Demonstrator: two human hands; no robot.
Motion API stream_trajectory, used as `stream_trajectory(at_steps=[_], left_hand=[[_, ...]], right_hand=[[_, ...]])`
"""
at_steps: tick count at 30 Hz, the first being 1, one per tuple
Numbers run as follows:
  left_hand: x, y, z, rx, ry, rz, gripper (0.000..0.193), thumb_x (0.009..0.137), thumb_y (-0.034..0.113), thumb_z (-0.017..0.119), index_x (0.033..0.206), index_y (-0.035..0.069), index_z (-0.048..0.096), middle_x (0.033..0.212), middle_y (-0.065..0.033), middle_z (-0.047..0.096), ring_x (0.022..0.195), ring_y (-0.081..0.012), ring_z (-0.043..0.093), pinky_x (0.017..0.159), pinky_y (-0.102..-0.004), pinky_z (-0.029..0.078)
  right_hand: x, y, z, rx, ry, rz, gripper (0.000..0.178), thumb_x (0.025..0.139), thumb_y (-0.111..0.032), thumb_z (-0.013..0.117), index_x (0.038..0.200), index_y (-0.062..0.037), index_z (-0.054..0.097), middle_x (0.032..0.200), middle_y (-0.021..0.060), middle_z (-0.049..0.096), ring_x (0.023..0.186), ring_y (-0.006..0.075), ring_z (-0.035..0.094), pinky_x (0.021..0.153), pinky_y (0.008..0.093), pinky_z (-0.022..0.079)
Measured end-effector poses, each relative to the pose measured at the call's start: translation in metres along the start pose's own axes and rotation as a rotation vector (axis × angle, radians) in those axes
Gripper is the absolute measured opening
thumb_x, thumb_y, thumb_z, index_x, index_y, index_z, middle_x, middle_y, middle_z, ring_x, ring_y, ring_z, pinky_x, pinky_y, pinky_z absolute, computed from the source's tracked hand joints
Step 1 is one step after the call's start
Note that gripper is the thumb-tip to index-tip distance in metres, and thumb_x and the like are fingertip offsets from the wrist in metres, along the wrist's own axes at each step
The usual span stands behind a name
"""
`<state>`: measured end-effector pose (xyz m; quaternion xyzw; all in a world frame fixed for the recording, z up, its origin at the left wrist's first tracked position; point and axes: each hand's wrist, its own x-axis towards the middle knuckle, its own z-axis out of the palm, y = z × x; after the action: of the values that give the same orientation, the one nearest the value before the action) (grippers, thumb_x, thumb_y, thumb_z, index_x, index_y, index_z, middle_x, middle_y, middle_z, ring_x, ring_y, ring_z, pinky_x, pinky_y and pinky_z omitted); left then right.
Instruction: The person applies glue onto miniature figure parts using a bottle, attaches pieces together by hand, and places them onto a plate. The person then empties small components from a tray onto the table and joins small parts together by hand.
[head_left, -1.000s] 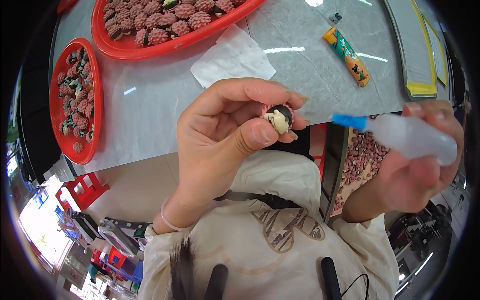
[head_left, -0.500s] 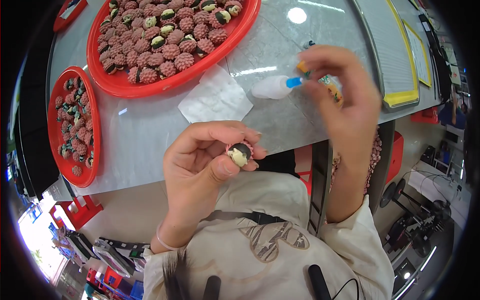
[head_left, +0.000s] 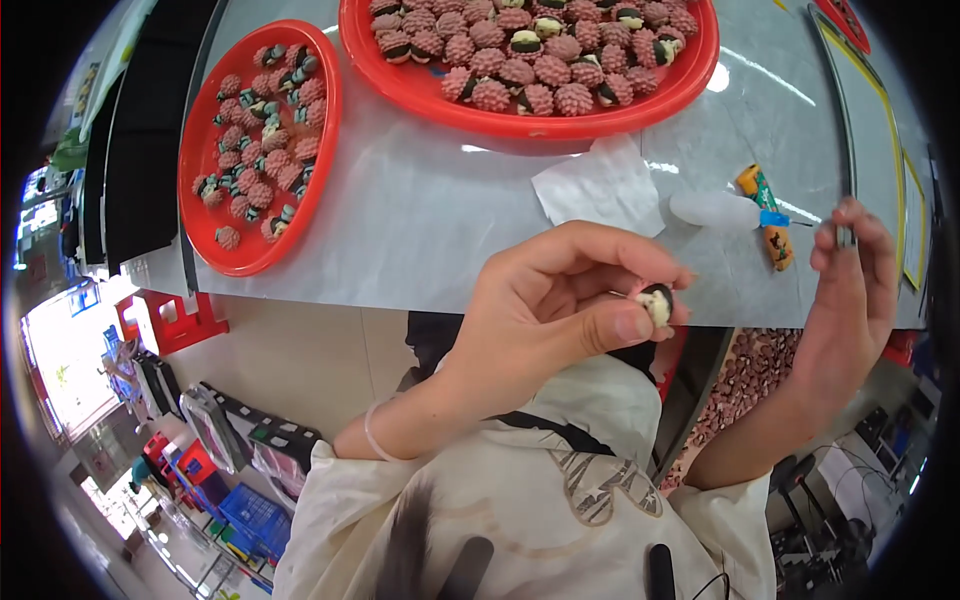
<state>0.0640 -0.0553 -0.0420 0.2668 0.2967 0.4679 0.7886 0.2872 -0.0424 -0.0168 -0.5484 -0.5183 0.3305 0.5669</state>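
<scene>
My left hand (head_left: pixel 560 310) pinches a small figurine (head_left: pixel 656 304) between thumb and fingertips, above the table's near edge. The figurine has a knobbly pink back, a black band and a cream part facing outward. My right hand (head_left: pixel 850 285) is off to the right, its fingers bent together at the metal rim of a flat tray (head_left: pixel 838 120); whatever lies between the fingertips is mostly hidden. Between the hands lies a white squeeze bottle (head_left: pixel 715 210) with a blue cap and thin needle tip. A yellow-orange and green wrapped tube (head_left: pixel 777 240) lies partly under that tip.
A large red tray (head_left: pixel 520 124) of similar pink figurines stands at the back; a smaller red oval tray (head_left: pixel 330 150) of them is at left. A crumpled white tissue (head_left: pixel 600 185) lies near the bottle. Below the table, many pink pieces fill a bin (head_left: pixel 745 385).
My right hand has moved away from the bottle's tip toward the flat tray at right. My left hand still holds the figurine, now turned more sideways. The view has shifted.
</scene>
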Motion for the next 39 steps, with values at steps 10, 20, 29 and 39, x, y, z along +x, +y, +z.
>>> stream_trajectory(at_steps=[10,20,29,39], left_hand=[[0.0,-0.001,0.009,0.068,0.031,-0.008,0.041,0.072,0.024,0.068,0.098,0.0,0.048,0.095,-0.0153,0.054,0.077,-0.0201,0.059,0.062,-0.024,0.049],[-0.007,-0.006,0.011,0.164,0.026,0.025,0.041,0.072,0.024,0.068,0.098,0.0,0.048,0.096,-0.0141,0.054,0.081,-0.0172,0.055,0.066,-0.0248,0.046],[-0.007,-0.01,0.008,0.217,0.03,0.079,0.042,0.07,0.025,0.07,0.096,0.0,0.048,0.094,-0.0142,0.055,0.084,-0.0175,0.055,0.075,-0.0266,0.044],[-0.006,-0.012,0.001,0.384,-0.009,0.311,0.034,0.066,0.02,0.072,0.086,-0.001,0.054,0.08,-0.0097,0.055,0.072,-0.0152,0.054,0.069,-0.0262,0.044]], right_hand=[[-0.028,-0.011,0.037,0.263,-0.378,-0.009,0.023,0.076,-0.006,0.059,0.094,0.0035,0.049,0.089,0.0174,0.05,0.068,0.0147,0.05,0.054,0.018,0.043],[-0.032,-0.015,0.034,0.027,-0.458,-0.249,0.023,0.065,0.012,0.057,0.087,0.0059,0.052,0.088,0.0205,0.052,0.076,0.0188,0.054,0.065,0.0234,0.045],[-0.039,-0.014,0.04,0.055,-0.4,-0.246,0.026,0.062,0.008,0.067,0.085,0.0056,0.054,0.086,0.02,0.054,0.069,0.019,0.056,0.062,0.0233,0.046],[-0.04,-0.011,0.055,-0.108,-0.237,-0.536,0.031,0.053,0.013,0.069,0.08,0.0042,0.056,0.075,0.0172,0.057,0.058,0.0177,0.057,0.042,0.0215,0.045]])
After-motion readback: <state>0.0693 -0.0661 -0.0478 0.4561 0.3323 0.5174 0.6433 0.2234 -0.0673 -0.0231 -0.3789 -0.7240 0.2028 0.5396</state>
